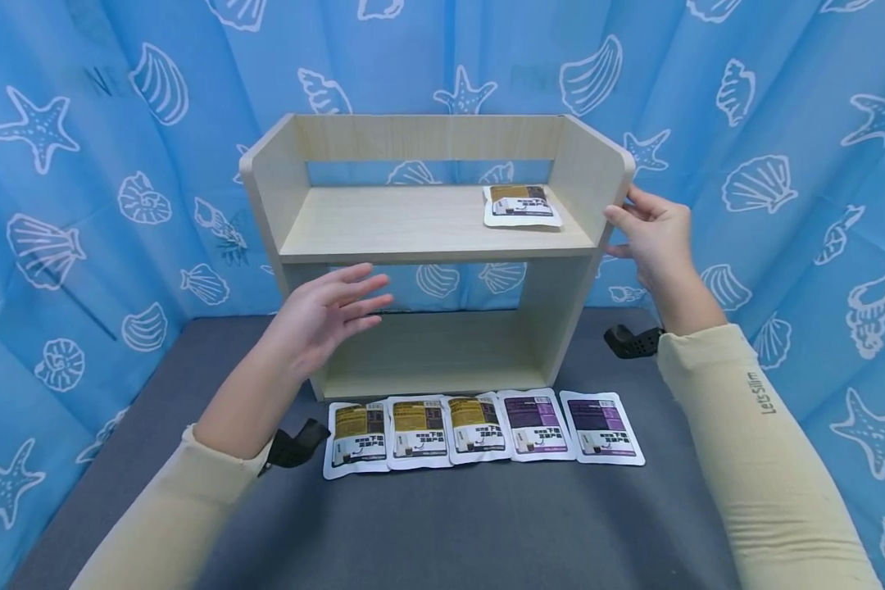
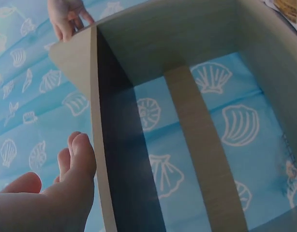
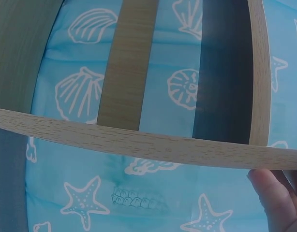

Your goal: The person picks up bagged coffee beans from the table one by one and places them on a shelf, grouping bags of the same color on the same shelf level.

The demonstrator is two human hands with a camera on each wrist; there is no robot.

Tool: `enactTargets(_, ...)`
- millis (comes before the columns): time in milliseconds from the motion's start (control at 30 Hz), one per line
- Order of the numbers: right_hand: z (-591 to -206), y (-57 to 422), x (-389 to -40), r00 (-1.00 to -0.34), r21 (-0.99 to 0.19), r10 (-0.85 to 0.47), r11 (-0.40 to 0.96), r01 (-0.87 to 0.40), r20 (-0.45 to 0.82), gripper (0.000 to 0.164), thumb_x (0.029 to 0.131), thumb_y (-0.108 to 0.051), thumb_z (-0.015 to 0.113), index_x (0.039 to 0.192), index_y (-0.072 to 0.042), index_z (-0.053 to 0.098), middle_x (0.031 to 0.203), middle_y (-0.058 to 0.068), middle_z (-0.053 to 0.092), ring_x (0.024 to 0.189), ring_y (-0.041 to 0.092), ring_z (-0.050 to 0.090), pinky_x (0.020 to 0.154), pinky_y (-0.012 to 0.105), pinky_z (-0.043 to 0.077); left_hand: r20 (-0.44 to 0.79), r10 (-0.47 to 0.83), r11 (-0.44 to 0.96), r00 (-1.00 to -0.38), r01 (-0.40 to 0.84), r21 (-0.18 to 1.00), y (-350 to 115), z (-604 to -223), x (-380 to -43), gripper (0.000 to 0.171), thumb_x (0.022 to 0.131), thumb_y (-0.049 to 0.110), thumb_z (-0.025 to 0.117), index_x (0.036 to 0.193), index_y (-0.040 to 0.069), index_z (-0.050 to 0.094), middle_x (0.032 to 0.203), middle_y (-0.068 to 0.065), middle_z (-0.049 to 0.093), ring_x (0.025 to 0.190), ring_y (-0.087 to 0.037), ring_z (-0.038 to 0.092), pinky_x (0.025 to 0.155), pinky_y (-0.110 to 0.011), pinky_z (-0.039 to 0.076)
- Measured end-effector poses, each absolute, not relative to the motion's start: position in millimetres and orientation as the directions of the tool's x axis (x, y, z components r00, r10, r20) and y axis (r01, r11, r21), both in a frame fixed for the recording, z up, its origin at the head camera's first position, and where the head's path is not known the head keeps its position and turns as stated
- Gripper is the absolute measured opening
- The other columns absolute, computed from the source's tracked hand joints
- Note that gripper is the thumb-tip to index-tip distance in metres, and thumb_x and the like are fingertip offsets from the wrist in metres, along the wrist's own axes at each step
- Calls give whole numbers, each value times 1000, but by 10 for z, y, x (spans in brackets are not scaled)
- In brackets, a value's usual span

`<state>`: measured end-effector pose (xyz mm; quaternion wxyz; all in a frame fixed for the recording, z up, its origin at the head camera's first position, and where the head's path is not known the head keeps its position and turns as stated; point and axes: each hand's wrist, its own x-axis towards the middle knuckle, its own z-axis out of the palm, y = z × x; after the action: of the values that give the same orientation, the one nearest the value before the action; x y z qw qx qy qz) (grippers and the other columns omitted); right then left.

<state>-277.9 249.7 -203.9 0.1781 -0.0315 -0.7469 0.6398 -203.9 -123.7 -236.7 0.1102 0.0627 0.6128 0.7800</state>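
A two-tier pale wooden shelf [image 1: 428, 254] stands upright in the middle of the head view. My right hand [image 1: 652, 233] grips the front edge of its right side panel [image 3: 153, 145], thumb at the edge and fingers bent at the outer side. My left hand [image 1: 324, 315] hangs before the shelf's lower left side, fingers spread and holding nothing. In the left wrist view its fingers [image 2: 81, 154] lie beside the shelf's front edge. A white-bordered pouch with a gold label [image 1: 519, 205] lies at the right of the upper board.
Along the shelf's front foot, pouches lie in a row: three gold-labelled [image 1: 419, 430] on the left, two purple-labelled [image 1: 537, 422] on the right. Grey cloth [image 1: 442, 524] covers the table. A blue curtain [image 1: 442, 57] with white shells and starfish hangs behind and on both sides.
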Motion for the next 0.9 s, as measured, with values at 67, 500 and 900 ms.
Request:
enactTargets(67, -2041, 2497, -2783, -934, -966, 276, 188, -180, 228, 52, 90, -24, 68, 140, -21, 52, 140, 8, 53, 125, 22, 53, 61, 19, 55, -37, 246, -228, -968, -95, 969, -1278, -2391, -2016, 48, 106, 13, 37, 152, 6, 28, 150, -14, 40, 131, -29, 46, 103, -34, 43)
enactTargets(500, -2034, 2497, -2783, -936, -971, 281, 172, -168, 212, 51, 90, -23, 69, 138, -21, 54, 140, 6, 54, 126, 21, 52, 61, 19, 55, -33, 249, -167, -968, -77, 983, -1436, -2578, -1909, 49, 106, 16, 38, 152, 3, 27, 152, -16, 37, 122, -19, 54, 93, -26, 49)
enactTargets(900, -2033, 2486, -2768, -932, -965, 286, 195, -173, 225, 51, 90, -23, 68, 139, -21, 54, 139, 7, 55, 126, 23, 52, 61, 19, 55, -42, 260, -189, -965, -94, 977, -1591, -2757, -1812, 53, 105, 20, 43, 152, 2, 26, 146, -12, 45, 114, -13, 59, 97, -30, 48)
